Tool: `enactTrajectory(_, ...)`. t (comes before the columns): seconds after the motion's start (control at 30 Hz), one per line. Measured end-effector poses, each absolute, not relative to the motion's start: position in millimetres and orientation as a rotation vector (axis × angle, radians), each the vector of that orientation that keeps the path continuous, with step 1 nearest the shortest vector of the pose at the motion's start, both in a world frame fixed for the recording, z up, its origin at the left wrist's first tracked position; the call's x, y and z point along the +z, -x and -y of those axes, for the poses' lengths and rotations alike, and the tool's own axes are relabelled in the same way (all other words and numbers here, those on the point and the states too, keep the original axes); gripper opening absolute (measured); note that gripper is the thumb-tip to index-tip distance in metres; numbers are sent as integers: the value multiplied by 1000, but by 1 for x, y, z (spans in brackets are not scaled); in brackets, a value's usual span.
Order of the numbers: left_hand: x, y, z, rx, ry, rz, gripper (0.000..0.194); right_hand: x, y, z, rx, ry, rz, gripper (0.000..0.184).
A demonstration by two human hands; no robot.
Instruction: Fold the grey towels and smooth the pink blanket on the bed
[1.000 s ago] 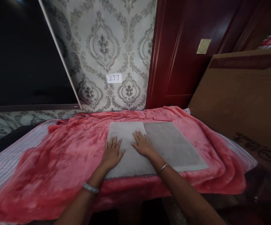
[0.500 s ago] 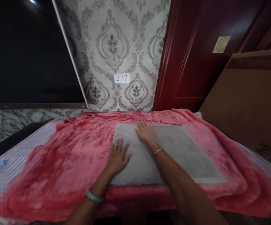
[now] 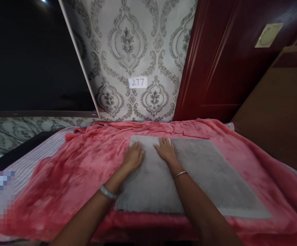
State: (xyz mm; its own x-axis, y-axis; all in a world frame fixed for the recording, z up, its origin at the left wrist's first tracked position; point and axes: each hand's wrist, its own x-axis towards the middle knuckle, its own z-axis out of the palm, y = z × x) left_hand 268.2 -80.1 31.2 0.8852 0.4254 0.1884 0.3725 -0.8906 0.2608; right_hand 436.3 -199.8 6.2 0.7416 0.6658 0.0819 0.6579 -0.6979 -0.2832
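One grey towel (image 3: 189, 177), flat, fuzzy nap, folded part lighter on its left half, lies on one pink blanket (image 3: 68, 177). Two hands: left hand (image 3: 133, 158) and right hand (image 3: 166, 150), both flat, fingers spread, pressing the towel's far-left area, gripping nothing. Most of the towel extends right of and behind the palms.

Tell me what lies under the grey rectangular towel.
The grey rectangular towel lies on a pink fleece blanket, both hands flat on it. A striped sheet shows at the left edge. The surface beneath is covered.

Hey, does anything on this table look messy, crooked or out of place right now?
The pink blanket is rumpled, bunched along the wall. The grey cloth lies flat under the left hand and right hand.
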Motion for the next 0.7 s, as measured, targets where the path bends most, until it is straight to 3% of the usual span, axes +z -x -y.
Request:
enactTrajectory(0.2, 24, -313, 48, 185, -2814, -852, 67, 4, -440, 198, 67, 2652, 1017, 69)
enactTrajectory(0.4, 6, -310, 37, 209, -2768, -774, 69, 2, -443, 196, 100, 2695, 999, 71)
enactTrajectory(0.6, -7, -309, 12, 635, -2386, -758, 46, 1, -445, 197, 99, 2719, 1025, 70)
enactTrajectory(0.7, -9, -307, -5, 747, -2178, -870, 45, 2, -446, 197, 113, 2747, 1027, 70)
